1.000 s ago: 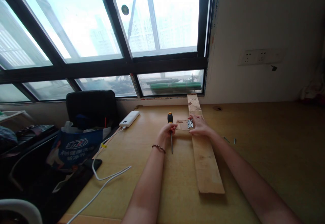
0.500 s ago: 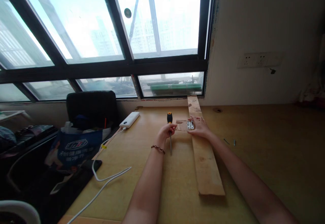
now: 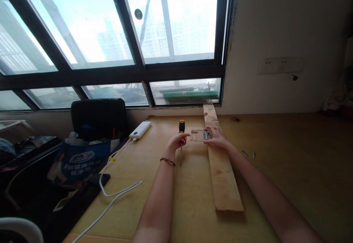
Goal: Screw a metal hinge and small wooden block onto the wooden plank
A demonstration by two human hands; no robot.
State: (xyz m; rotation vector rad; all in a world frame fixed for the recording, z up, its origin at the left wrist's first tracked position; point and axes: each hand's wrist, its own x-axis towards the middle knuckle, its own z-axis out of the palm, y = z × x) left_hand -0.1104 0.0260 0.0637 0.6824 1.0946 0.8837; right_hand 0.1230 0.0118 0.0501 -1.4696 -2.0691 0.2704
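My left hand (image 3: 178,140) is closed around a screwdriver (image 3: 181,126) with a black and yellow handle, its shaft pointing down toward me. Just right of that hand lies a short piece of wood (image 3: 196,135), set crosswise against a long wooden board (image 3: 224,175). A silver metal hinge (image 3: 206,135) sits at the right end of the short piece. My right hand (image 3: 216,137) grips around the hinge, thumb on the near side and fingers on the far side. Whether it also presses on the long board beneath cannot be made out.
Two screws (image 3: 254,154) lie on the table (image 3: 275,184) right of the board. At the table's left edge are a white power bank (image 3: 140,129) and its white cable (image 3: 121,195). A black chair (image 3: 98,116) with a blue bag (image 3: 79,162) stands further left.
My left hand, with the screwdriver in it, has shifted slightly left, away from the short piece of wood. My right hand stays at the hinge.
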